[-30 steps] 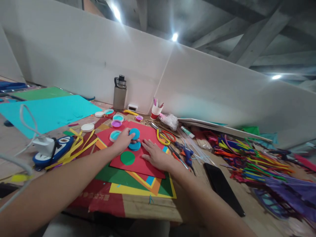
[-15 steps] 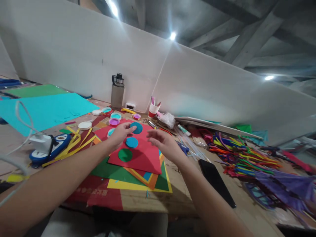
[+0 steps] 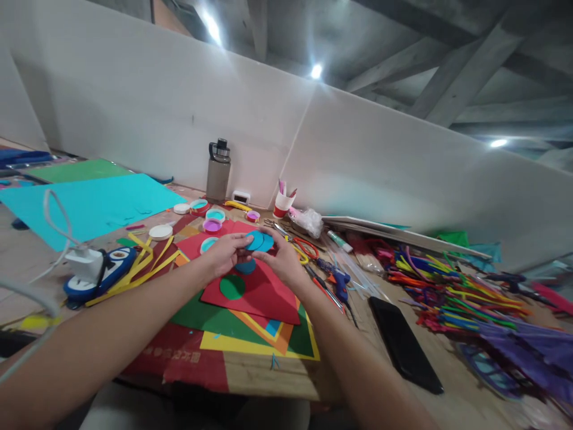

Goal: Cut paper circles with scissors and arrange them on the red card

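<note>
My left hand [image 3: 227, 254] pinches overlapping blue paper circles [image 3: 256, 241] at their left edge, just above a red sheet of paper [image 3: 268, 292]. From the other side, the thumb and fingers of my right hand [image 3: 286, 258] close on the right edge of the same circles. Another blue circle [image 3: 245, 267] lies on the red sheet, partly covered by my left hand. Nearer to me on that sheet is a green circle [image 3: 232, 287]. Green, orange and yellow sheets [image 3: 250, 345] are stacked underneath.
Tape rolls [image 3: 212, 226], yellow strips [image 3: 143, 269] and a power strip [image 3: 101, 275] lie at left. A bottle [image 3: 218, 173] and a paper cup [image 3: 283, 204] stand behind. To the right are scissors [image 3: 305, 248], a glue gun [image 3: 339, 280], a phone [image 3: 403, 343] and pipe cleaners [image 3: 461, 292].
My right hand, empty before, has moved left and closed on the blue circles. What looked like one circle in my left hand now shows as overlapping circles. The view has shifted slightly.
</note>
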The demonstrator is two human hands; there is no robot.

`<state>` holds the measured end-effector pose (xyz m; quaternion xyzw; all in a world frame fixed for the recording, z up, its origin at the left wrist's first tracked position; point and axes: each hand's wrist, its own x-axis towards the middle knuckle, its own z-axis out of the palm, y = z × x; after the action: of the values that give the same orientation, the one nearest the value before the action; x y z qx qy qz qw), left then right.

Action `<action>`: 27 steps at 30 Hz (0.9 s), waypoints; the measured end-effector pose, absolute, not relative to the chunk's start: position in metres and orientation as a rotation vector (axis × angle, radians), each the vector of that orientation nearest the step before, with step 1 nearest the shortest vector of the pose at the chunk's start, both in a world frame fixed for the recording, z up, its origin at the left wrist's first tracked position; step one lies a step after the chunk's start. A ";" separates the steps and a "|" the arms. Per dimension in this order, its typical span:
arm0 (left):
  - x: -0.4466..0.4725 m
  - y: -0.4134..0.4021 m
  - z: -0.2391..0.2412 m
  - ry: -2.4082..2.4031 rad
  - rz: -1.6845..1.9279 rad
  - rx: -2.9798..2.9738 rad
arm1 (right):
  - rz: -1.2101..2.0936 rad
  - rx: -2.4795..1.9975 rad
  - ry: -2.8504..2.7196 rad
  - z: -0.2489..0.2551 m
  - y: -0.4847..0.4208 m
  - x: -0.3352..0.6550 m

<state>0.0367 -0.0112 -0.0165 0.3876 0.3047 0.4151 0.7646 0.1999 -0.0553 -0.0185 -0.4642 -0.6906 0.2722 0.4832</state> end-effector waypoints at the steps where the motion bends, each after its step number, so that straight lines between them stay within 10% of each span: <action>1: 0.036 -0.010 -0.016 0.697 0.933 0.818 | 0.662 -1.138 -1.648 -0.021 -0.054 0.201; 27: 0.037 -0.010 -0.019 0.735 1.003 0.881 | 0.576 -1.307 -1.568 -0.030 -0.058 0.195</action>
<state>0.0367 -0.0098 -0.0191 0.3990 0.3328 0.4544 0.7236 0.1952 -0.0580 -0.0295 -0.5377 -0.6451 0.2369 0.4884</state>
